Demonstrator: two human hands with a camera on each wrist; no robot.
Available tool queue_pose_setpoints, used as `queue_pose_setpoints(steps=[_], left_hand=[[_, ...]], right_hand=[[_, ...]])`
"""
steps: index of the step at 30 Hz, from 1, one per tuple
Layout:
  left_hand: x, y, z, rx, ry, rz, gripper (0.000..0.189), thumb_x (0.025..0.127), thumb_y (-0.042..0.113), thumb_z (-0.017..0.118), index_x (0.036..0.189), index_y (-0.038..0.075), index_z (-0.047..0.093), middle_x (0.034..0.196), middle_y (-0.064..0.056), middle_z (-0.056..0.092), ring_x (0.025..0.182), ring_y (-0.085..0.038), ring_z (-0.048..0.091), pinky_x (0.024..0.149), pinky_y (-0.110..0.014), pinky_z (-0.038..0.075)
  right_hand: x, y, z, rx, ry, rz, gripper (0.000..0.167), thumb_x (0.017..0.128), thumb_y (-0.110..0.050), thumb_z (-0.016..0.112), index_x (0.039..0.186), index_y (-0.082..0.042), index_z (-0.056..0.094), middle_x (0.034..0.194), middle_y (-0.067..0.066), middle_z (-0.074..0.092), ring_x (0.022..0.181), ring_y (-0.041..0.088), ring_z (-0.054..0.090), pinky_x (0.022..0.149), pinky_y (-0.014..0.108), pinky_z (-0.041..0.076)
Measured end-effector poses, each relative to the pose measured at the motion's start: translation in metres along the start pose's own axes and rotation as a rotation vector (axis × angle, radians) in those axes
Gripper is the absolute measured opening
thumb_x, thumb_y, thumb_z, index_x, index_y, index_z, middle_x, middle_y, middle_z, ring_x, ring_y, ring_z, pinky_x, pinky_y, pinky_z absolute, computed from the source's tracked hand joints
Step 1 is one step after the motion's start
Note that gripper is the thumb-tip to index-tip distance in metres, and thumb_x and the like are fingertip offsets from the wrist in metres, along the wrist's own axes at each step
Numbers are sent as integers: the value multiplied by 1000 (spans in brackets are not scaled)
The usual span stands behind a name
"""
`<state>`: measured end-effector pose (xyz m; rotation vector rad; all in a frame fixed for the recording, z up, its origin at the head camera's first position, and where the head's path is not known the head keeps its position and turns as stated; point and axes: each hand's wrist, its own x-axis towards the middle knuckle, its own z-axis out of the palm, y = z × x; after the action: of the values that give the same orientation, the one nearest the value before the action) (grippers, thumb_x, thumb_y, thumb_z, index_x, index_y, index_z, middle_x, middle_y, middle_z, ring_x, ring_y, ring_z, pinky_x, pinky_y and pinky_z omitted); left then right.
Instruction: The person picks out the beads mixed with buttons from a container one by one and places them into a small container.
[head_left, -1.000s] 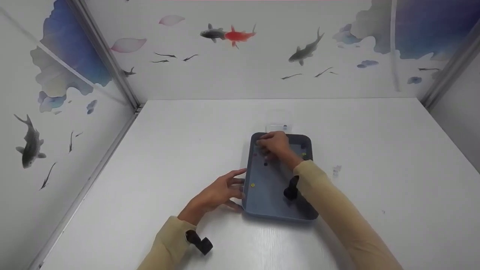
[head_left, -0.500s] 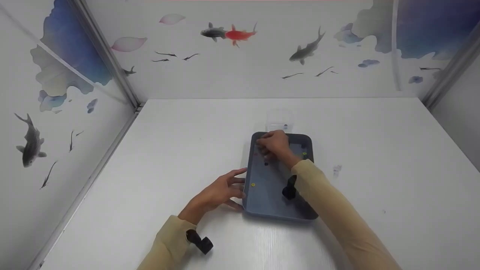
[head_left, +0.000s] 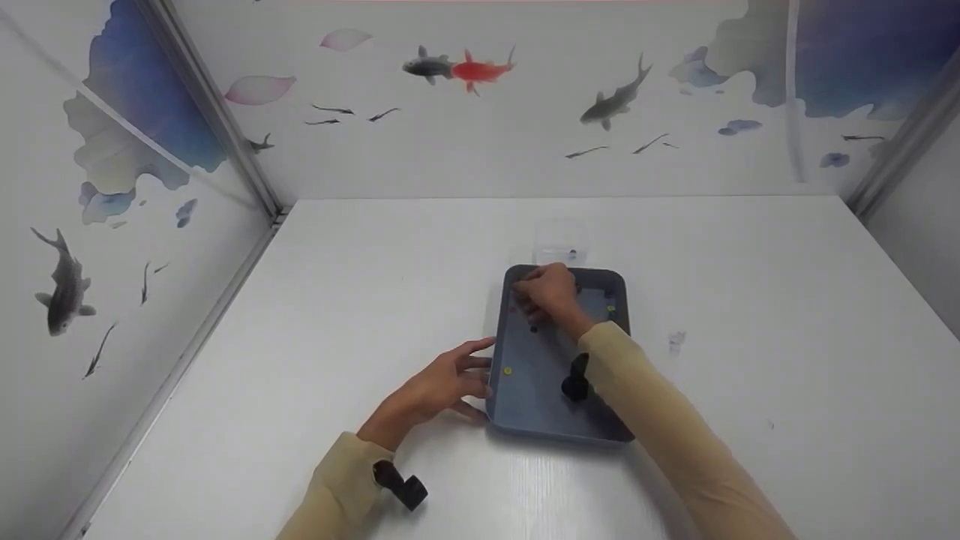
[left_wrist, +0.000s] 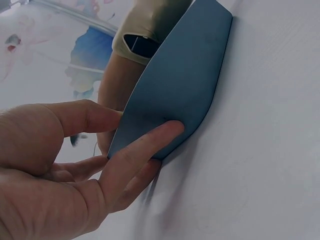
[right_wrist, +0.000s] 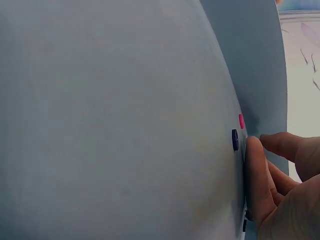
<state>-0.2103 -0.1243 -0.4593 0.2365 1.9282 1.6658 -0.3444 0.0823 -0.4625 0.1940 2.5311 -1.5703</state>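
Observation:
A blue-grey rectangular tray (head_left: 529,409) with raised walls lies on the white table. My left hand (head_left: 435,384) spreads its fingers against the tray's outer left wall; in the left wrist view, fingertips rest on that wall. Inside the far left corner, my right hand (head_left: 551,291) reaches down with bent fingers. Its fingertips are right at the tray floor by the wall, and I cannot tell whether they pinch anything. Close to them lie a pink disc (right_wrist: 241,121) and a dark blue disc (right_wrist: 235,139), small and button-like. One yellow disc (head_left: 508,370) lies near the left wall, another (head_left: 611,308) at the right.
Just beyond the tray stands a small clear plastic box (head_left: 561,244) with a dark bit inside. Faint purplish marks (head_left: 676,341) show on the table to the right. White walls (head_left: 510,150) painted with fish enclose the table.
The right wrist and sleeve have shifted slightly to the left, while the fingers stay at the far left corner of the tray. The left hand keeps its place on the wall.

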Motion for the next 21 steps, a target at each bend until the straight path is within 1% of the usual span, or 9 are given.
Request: queue_pose_setpoints(steps=[8,14,17,21], left_hand=[[-1,1,1,3,7,-12,79,87,-4,61,157,20,32,153,-21,44,111,-31,67,80,-48,63],[-1,1,1,-4,3,-7,80,87,-4,61,157,19,32,153,-22,44,113,-33,66,81,-48,63],[-1,0,1,-7,1,-3,79,87,-4,61,157,19,32,153,-22,44,113,-33,66,81,-48,63],[-1,0,0,-15,-1,-1,80,87,-5,62,157,19,32,153,-22,44,113,-32,66,81,-48,63]], right_hand=[[0,1,0,-9,14,-5,28,91,-12,66,111,6,72,79,15,74,51,15,67,49,30,60],[-2,0,0,-12,21,-3,25,91,-12,66,108,5,72,77,13,71,52,14,66,49,29,60],[-3,0,0,-15,20,-3,25,92,-14,65,108,4,72,79,13,72,54,15,67,50,29,60],[-4,-2,0,-24,19,-10,23,93,-16,65,105,2,74,81,13,73,57,15,68,51,29,60]])
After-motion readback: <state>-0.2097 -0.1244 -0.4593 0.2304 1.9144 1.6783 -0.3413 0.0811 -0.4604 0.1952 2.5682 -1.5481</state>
